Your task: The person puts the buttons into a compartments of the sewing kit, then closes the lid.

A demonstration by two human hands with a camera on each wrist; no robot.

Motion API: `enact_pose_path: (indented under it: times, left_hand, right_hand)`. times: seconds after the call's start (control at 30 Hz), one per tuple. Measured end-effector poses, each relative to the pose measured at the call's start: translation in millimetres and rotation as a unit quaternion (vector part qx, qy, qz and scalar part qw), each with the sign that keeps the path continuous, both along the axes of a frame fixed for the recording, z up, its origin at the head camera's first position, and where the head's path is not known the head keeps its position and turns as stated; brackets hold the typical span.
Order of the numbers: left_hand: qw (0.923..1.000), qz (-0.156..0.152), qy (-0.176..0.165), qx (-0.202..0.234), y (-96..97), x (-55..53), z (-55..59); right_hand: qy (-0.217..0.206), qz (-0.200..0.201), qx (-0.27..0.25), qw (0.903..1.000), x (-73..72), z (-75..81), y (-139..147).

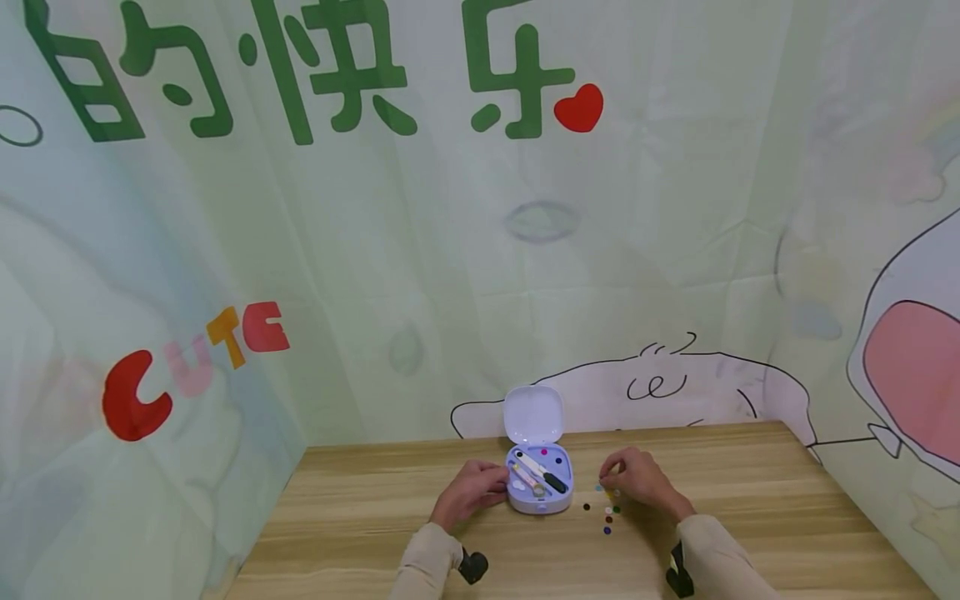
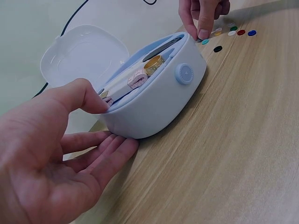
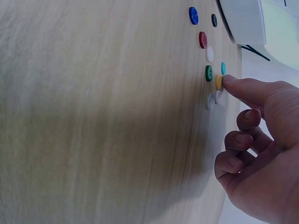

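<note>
A white and pale-blue sewing box stands on the table with its lid up. Inside lie a dark-handled tool, a folded tape measure, a gold ring-shaped thimble and a few buttons along the back. My left hand holds the box's left side, thumb on the rim and fingers low against the wall. To the right, my right hand pinches down at the table among loose buttons, seemingly on a small dark button mostly hidden by the fingertips. Nearby lie a yellow button and a cyan button.
Several more buttons lie between the box and my right hand, among them a blue button, a red button and a green button. The raised lid stands close to the printed cloth backdrop.
</note>
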State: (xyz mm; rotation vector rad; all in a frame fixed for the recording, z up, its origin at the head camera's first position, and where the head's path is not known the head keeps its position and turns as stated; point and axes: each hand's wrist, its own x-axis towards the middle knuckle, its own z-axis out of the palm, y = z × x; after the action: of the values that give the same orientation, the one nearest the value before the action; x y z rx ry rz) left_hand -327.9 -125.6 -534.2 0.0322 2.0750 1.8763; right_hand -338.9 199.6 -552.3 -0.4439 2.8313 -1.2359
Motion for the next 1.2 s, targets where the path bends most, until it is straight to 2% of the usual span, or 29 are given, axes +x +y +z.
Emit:
enact_pose_path:
  times: [0.1,0.5,0.63,0.8,1.0,1.2]
  left_hand:
    - [1.0000,0.002,-0.002,0.002,0.5,0.1,-0.4]
    - [0.9999,0.008,-0.007,-0.012,-0.4,1.4,0.3]
    - [0.9999,0.009,-0.006,-0.008,-0.1,0.2,-0.4]
    - [0.9999,0.008,-0.007,-0.011,0.0,-1.6,-1.6]
    - [0.9998,0.011,-0.012,-0.012,0.4,-1.8,-2.1]
    - [0.9998,0.009,-0.011,-0.011,1.4,-1.6,-1.5]
  right_hand:
    - [-0.003,-0.003,-0.002,1.0000,-0.1,1.4,0]
    - [-0.058,-0.030,-0.022,0.9976,0.6,15.9,-5]
    - [-0.049,-0.034,-0.014,0.9981,-3.5,21.6,-11]
    - [-0.037,-0.023,-0.030,0.9986,-8.2,30.5,-18]
    - [-0.058,-0.007,-0.060,0.9965,-11.5,42.0,-29]
    - [-0.078,-0.012,-0.077,0.9939,-16.5,43.0,-40]
